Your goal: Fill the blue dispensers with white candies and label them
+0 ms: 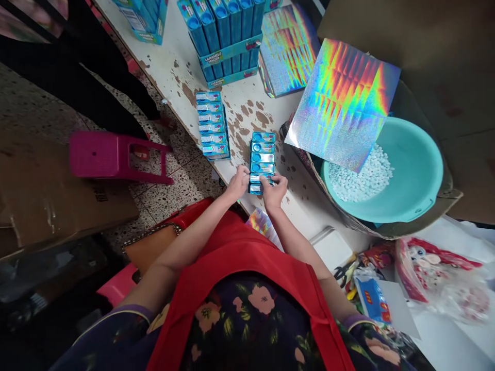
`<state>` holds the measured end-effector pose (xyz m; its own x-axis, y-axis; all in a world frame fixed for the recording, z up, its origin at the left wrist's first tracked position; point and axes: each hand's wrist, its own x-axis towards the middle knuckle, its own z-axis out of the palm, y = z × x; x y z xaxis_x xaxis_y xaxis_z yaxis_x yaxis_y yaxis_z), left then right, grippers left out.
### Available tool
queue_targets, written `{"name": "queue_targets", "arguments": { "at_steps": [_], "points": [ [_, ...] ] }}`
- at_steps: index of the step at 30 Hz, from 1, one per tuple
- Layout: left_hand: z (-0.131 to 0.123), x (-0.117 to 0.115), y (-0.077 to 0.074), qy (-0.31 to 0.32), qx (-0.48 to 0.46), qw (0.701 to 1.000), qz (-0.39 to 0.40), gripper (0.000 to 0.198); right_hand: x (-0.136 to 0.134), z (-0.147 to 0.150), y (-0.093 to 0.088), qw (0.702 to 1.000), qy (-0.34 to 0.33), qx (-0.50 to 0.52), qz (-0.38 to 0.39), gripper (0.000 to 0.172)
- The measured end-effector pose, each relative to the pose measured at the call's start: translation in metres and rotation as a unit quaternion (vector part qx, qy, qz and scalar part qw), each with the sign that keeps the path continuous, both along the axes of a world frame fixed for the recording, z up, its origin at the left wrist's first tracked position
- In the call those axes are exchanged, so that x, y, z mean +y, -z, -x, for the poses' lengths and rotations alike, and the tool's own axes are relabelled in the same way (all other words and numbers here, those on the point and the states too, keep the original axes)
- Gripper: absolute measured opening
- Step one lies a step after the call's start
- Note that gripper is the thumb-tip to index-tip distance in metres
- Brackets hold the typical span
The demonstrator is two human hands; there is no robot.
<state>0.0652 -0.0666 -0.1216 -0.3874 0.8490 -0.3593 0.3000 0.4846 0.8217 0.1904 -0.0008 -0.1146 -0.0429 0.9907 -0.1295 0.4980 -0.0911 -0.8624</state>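
A short row of blue candy boxes (263, 153) stands on the worn white table in front of me, their narrow ends facing up. My left hand (238, 183) touches the left edge of this row near its closest end, fingers curled together; what they pinch, if anything, is too small to make out. On the opposite side, my right hand (275, 190) grips one of the nearest boxes, thumb and fingers over its top end. Pale strips show on the two nearest boxes. Just left sits a second row of blue boxes (212, 125) with whitish strips across their tops.
Behind are stacked blue display trays (231, 55) of boxes. To the right, a turquoise basin (415, 170) of white candies sits in a carton, with a holographic sheet (344, 103) over its rim. A pink stool (102, 157) and another person's legs (112, 77) are at the left.
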Motion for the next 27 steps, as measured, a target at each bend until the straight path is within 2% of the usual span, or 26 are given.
{"name": "queue_targets", "arguments": {
  "at_steps": [3,5,8,10,12,14,15,17,19,23,27],
  "points": [
    [-0.012,-0.012,0.005,-0.016,0.042,0.998,0.047,0.037,0.003,-0.005,0.003,0.999,0.002,0.02,0.029,0.035],
    [-0.02,-0.021,0.002,-0.018,0.1,0.994,0.035,0.047,0.005,-0.007,0.003,0.999,-0.02,0.017,0.03,0.036],
    [-0.031,-0.036,-0.009,0.05,0.186,0.98,0.039,0.057,0.012,-0.009,0.0,0.999,-0.043,0.001,0.022,0.037],
    [-0.035,-0.047,-0.017,0.102,0.219,0.967,0.082,0.056,0.017,-0.016,-0.003,0.998,-0.049,0.032,0.034,0.033],
    [-0.037,-0.057,-0.022,0.119,0.241,0.957,0.113,0.045,0.017,-0.03,-0.007,0.996,-0.044,0.065,0.04,0.03],
    [-0.042,-0.064,-0.023,0.158,0.228,0.956,0.094,0.036,0.011,-0.053,-0.01,0.997,-0.035,0.053,0.035,0.029],
    [-0.046,-0.064,-0.022,0.2,0.209,0.955,0.069,0.035,0.005,-0.066,-0.01,0.998,-0.037,0.032,0.038,0.029],
    [-0.06,-0.058,-0.016,0.293,0.173,0.94,0.025,0.033,-0.013,-0.092,-0.008,0.995,-0.078,-0.018,0.062,0.028],
    [-0.075,-0.046,-0.007,0.352,0.17,0.92,0.015,0.029,-0.033,-0.114,-0.002,0.983,-0.151,-0.072,0.07,0.028],
    [-0.092,-0.024,0.01,0.355,0.172,0.917,0.048,0.021,-0.064,-0.139,0.009,0.937,-0.287,-0.198,0.004,0.028],
    [-0.09,-0.018,0.015,0.383,0.18,0.901,0.098,0.028,-0.076,-0.143,0.013,0.877,-0.375,-0.295,-0.057,0.03]
  ]
}}
